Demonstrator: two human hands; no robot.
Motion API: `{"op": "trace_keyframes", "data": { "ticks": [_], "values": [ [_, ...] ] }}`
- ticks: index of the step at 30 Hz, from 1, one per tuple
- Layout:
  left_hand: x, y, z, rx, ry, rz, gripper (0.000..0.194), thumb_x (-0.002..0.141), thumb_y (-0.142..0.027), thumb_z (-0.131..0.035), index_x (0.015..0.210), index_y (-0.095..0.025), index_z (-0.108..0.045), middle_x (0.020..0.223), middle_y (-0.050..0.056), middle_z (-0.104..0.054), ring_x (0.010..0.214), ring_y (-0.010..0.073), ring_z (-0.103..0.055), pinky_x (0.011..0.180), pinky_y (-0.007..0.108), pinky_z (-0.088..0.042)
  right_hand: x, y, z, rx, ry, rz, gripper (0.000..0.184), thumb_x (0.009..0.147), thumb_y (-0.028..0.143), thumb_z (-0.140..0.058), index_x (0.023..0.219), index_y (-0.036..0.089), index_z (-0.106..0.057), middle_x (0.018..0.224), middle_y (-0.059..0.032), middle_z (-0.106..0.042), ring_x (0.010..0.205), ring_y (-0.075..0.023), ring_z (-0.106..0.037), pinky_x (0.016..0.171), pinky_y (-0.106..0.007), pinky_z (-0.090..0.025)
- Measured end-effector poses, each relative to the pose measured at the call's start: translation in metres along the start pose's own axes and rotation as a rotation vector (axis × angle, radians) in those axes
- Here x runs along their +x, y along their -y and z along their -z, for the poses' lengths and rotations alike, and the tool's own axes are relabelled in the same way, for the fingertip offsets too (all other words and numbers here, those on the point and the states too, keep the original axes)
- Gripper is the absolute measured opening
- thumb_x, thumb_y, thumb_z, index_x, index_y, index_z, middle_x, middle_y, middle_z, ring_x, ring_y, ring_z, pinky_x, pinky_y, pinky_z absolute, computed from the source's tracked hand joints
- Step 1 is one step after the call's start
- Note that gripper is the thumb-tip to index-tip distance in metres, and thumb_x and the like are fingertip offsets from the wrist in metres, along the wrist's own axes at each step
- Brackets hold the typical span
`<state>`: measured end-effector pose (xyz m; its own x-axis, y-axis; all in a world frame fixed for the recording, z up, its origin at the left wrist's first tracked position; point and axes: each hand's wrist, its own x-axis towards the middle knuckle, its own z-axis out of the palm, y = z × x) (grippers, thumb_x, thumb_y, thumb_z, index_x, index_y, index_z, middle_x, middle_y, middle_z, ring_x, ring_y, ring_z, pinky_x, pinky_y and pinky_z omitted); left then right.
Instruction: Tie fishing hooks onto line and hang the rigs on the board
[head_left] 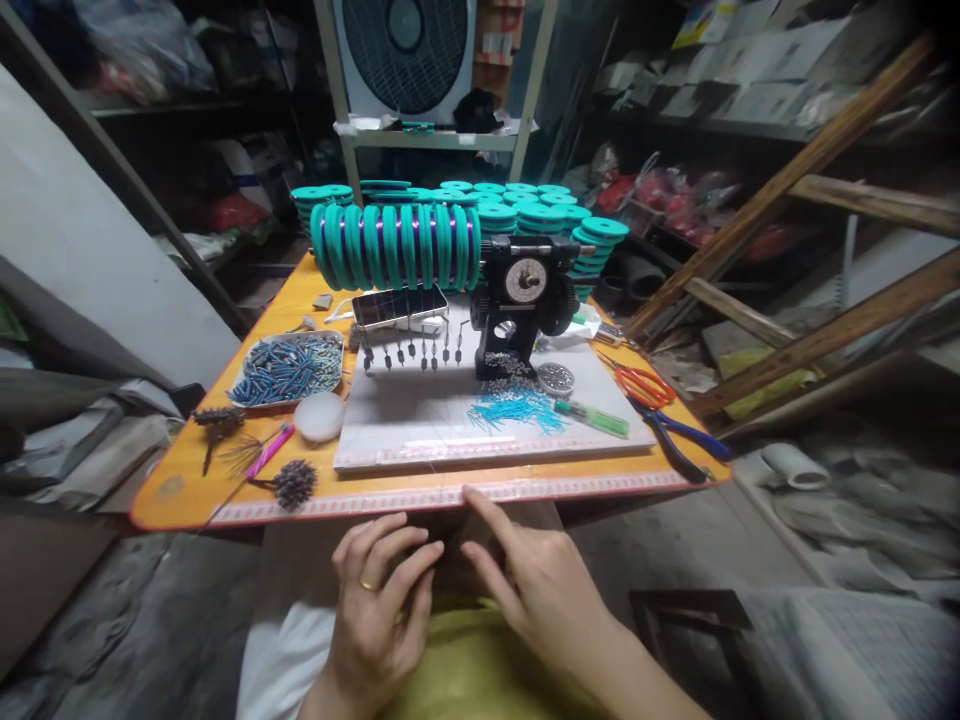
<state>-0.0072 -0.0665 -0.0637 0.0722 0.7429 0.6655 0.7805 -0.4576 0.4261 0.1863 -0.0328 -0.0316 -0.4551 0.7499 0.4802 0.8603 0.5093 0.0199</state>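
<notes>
At the left of the worktop (169,490) lie blue pieces (277,370); nearer, the left hand (382,600) curls, its grip unclear, I cannot tell; the ruler (405,497) lines the near edge; the right hand's (544,570) grip is apart, forefinger at the ruler; rightmost, pliers (686,435).

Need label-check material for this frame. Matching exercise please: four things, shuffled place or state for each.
Things:
1. Left hand
2. Right hand
3. Green-handled tool
4. Fan

Place or state:
A. Lies on the white board
B. Stands on the shelf behind the table
C. Wears a gold ring
D. Index finger pointing out to the measuring strip along the near edge

Pairs: 1-C, 2-D, 3-A, 4-B
</notes>
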Motion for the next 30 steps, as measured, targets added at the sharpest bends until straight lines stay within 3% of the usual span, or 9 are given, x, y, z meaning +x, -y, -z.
{"op": "trace_keyframes", "data": {
  "ticks": [3,8,14,18,22,25,27,30],
  "values": [
    [0.005,0.006,0.002,0.109,0.001,0.010,0.031,0.083,-0.011,-0.065,0.110,-0.027,-0.067,0.115,0.001,-0.066,0.120,0.0164,-0.056,0.112,0.031,-0.032,0.008,0.000,-0.002,-0.016,0.029,-0.063,0.055,0.093,0.045,-0.043,0.140,0.017,-0.047,0.062,0.0030,-0.057,0.050,0.0026,-0.049,0.057,-0.011,-0.017],
    [0.020,0.009,-0.001,0.257,0.069,0.023,0.040,0.085,-0.019,-0.063,0.125,-0.022,-0.056,0.133,0.003,-0.062,0.134,0.0169,-0.047,0.118,0.031,-0.024,0.017,0.011,-0.010,0.094,0.131,-0.013,0.058,0.094,0.047,-0.039,0.145,0.020,-0.041,0.064,0.0021,-0.059,0.054,0.0017,-0.054,0.056,-0.009,-0.018],
    [0.014,0.007,0.003,0.073,0.034,0.012,0.031,0.085,-0.009,-0.055,0.110,-0.026,-0.062,0.114,-0.002,-0.070,0.124,0.0112,-0.055,0.117,0.028,-0.026,0.016,0.016,-0.004,0.147,0.073,0.072,0.045,0.093,0.032,-0.043,0.137,0.024,-0.050,0.081,0.0044,-0.065,0.059,0.0031,-0.058,0.057,-0.007,-0.036],
    [0.010,0.007,0.000,0.140,-0.013,0.051,0.034,0.084,-0.008,-0.057,0.115,-0.021,-0.059,0.121,0.003,-0.065,0.132,0.0150,-0.050,0.118,0.030,-0.030,0.023,0.016,-0.008,0.129,0.077,0.089,0.054,0.093,0.025,-0.041,0.146,0.016,-0.041,0.070,0.0030,-0.062,0.052,0.0028,-0.053,0.055,-0.007,-0.034],
    [0.014,0.005,-0.002,0.260,0.014,0.077,0.042,0.084,-0.012,-0.059,0.126,-0.019,-0.053,0.134,0.004,-0.061,0.143,0.0175,-0.040,0.123,0.032,-0.021,0.025,0.022,-0.015,0.114,0.056,0.108,0.057,0.090,0.024,-0.045,0.146,0.014,-0.040,0.057,0.0056,-0.054,0.047,0.0007,-0.049,0.051,-0.010,-0.030],
    [0.015,0.006,0.003,0.154,0.012,0.065,0.034,0.087,-0.011,-0.053,0.119,-0.022,-0.057,0.122,-0.001,-0.068,0.132,0.0122,-0.051,0.122,0.029,-0.020,0.021,0.025,-0.010,0.219,0.078,0.143,0.055,0.090,0.020,-0.046,0.145,0.015,-0.041,0.062,0.0070,-0.057,0.049,0.0031,-0.051,0.051,-0.007,-0.034],
    [0.014,0.008,0.009,0.043,-0.006,0.052,0.030,0.087,-0.009,-0.049,0.111,-0.023,-0.059,0.109,-0.002,-0.071,0.120,0.0095,-0.058,0.118,0.027,-0.028,0.018,0.024,-0.004,0.285,0.110,0.140,0.053,0.090,0.020,-0.046,0.143,0.015,-0.042,0.066,0.0075,-0.059,0.051,0.0049,-0.052,0.052,-0.005,-0.035],
    [0.015,0.012,0.013,0.013,-0.031,0.051,0.029,0.086,-0.008,-0.050,0.110,-0.022,-0.059,0.107,0.000,-0.070,0.119,0.0111,-0.057,0.112,0.028,-0.035,0.017,0.018,0.003,0.276,0.105,0.056,0.052,0.091,0.022,-0.046,0.142,0.012,-0.043,0.067,0.0063,-0.059,0.052,0.0049,-0.053,0.052,-0.004,-0.036]
  ]
}}
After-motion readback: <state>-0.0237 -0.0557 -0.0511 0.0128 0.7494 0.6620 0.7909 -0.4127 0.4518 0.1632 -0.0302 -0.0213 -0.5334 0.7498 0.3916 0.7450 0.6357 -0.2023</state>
